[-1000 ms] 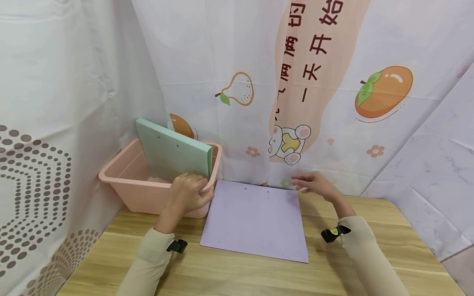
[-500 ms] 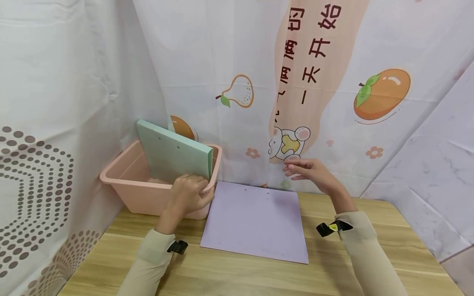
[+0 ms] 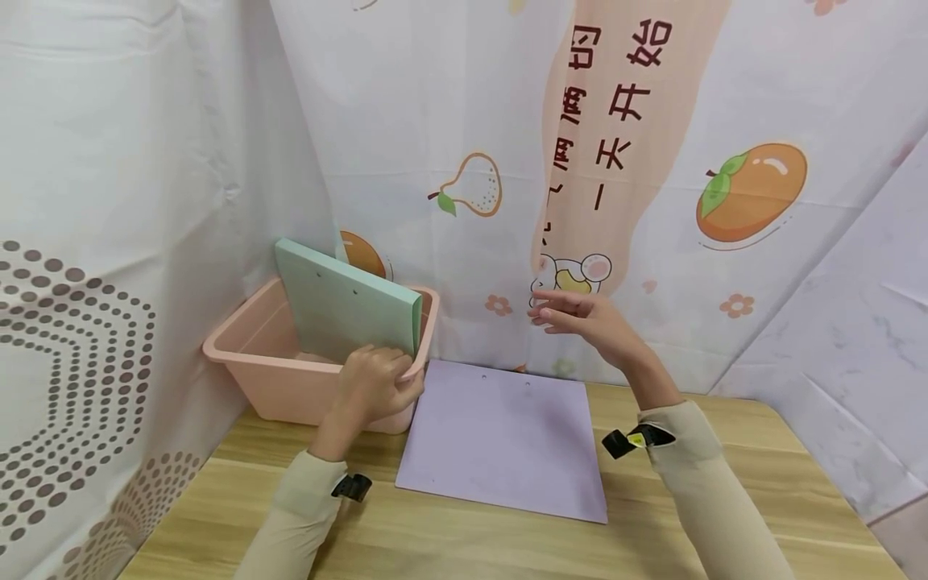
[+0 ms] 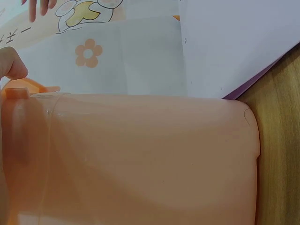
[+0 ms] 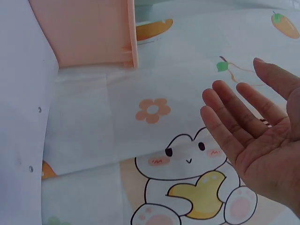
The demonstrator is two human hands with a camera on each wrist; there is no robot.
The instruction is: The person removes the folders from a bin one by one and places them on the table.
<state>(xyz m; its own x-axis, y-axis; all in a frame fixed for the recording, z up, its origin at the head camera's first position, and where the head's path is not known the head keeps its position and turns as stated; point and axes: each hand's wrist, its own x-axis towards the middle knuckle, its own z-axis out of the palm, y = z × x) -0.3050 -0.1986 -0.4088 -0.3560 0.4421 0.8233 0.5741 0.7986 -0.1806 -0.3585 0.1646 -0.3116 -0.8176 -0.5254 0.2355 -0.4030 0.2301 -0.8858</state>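
My left hand point(image 3: 373, 383) grips the near right rim of a pink plastic basin point(image 3: 283, 387), its fingers curled over the edge. A mint green file folder point(image 3: 348, 302) with two rivets leans tilted inside the basin. To the right, a lilac folder point(image 3: 503, 439) lies flat on the table. Above its far edge my right hand point(image 3: 594, 322) hangs in the air, holding nothing, its fingers loosely extended. The right wrist view shows that hand's bare palm point(image 5: 262, 154). In the left wrist view the basin's side wall point(image 4: 150, 154) fills most of the picture.
The wood-grain table point(image 3: 464, 548) runs up to a white printed curtain point(image 3: 435, 105) at the back. Another curtain point(image 3: 109, 161) with grey dots hangs at the left, close beside the basin. Both wrists wear black straps.
My right hand has risen from the lilac folder's far right corner and moved left, over the folder. The left hand stays on the basin's rim. The folders have not moved.
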